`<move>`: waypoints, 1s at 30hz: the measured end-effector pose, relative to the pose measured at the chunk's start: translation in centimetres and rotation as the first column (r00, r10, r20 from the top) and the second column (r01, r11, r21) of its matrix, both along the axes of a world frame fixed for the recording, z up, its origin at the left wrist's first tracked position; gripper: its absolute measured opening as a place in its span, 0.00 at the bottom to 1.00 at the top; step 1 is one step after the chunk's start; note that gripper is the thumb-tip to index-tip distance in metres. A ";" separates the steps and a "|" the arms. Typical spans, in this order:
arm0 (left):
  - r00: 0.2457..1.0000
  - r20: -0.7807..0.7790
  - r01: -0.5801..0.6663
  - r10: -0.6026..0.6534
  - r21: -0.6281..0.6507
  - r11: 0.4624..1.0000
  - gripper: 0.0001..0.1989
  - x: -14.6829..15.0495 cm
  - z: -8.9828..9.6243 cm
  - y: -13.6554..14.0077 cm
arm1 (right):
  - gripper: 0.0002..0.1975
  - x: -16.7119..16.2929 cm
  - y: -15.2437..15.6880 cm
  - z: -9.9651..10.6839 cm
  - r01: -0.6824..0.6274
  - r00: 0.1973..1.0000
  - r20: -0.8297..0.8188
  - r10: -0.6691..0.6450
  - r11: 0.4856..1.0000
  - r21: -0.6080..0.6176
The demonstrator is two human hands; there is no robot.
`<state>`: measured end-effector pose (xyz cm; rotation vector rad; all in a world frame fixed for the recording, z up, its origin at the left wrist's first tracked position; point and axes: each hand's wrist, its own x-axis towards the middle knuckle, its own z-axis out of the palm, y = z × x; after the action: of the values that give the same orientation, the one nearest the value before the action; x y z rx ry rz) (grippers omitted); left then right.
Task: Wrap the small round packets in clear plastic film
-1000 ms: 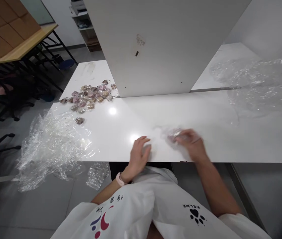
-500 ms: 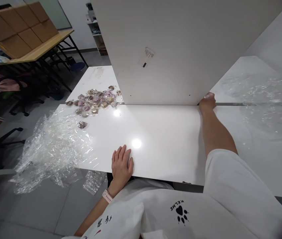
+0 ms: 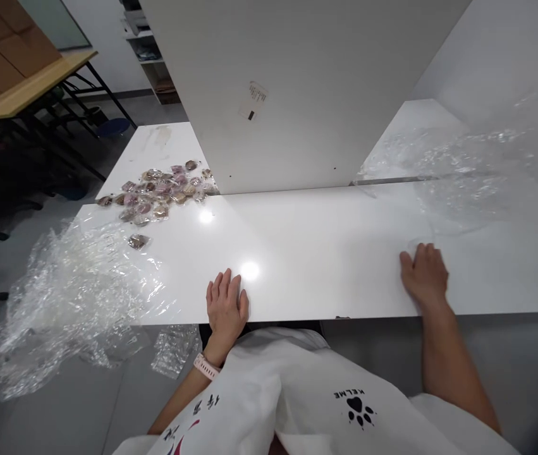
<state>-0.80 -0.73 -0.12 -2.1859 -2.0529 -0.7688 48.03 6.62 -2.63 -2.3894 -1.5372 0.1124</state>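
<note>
My left hand (image 3: 225, 308) lies flat on the white table (image 3: 306, 253) near its front edge, fingers stretched out, holding nothing. My right hand (image 3: 425, 275) rests on the table toward the right, its fingers bent down and its thumb a little apart. A faint clear outline shows at its fingertips; whether the fingers hold it is hard to make out. Small wrapped pieces (image 3: 164, 189), brown, purple and yellowish, lie in a loose pile at the back left. One wrapped piece (image 3: 138, 241) sits apart, nearer to me. Clear plastic bags (image 3: 79, 284) are heaped over the left front edge.
An upright white panel (image 3: 287, 95) with a small label stands along the back of the table. More clear plastic (image 3: 463, 183) spreads at the back right, across a seam. A wooden table (image 3: 26, 88) with cardboard boxes (image 3: 7, 47) and a blue stool (image 3: 112, 127) stand at the far left.
My right hand has left the panel's lower right edge and come back toward me onto the table front. My left hand stays flat. The view has shifted to the right.
</note>
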 end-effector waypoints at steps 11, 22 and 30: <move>0.999 0.033 0.044 -0.043 -0.036 0.998 0.17 -0.3 0.2 -0.3 | 0.28 -13.3 -1.7 4.3 -0.240 0.959 -0.079 0.272 0.928 0.286; 0.931 0.362 0.091 -0.042 -0.120 0.989 0.16 0.4 3.2 -0.2 | 0.11 -22.6 -2.6 5.7 -0.670 0.588 -0.378 0.715 0.692 0.269; 0.867 0.140 0.491 -0.478 -0.087 0.867 0.18 6.4 5.7 0.4 | 0.17 -17.7 -4.2 10.4 -0.636 0.762 0.092 0.642 0.713 0.294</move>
<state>5.58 -0.35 5.53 -2.8439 -1.6295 -0.8370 30.32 2.40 7.73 -1.5216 -2.1328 0.0307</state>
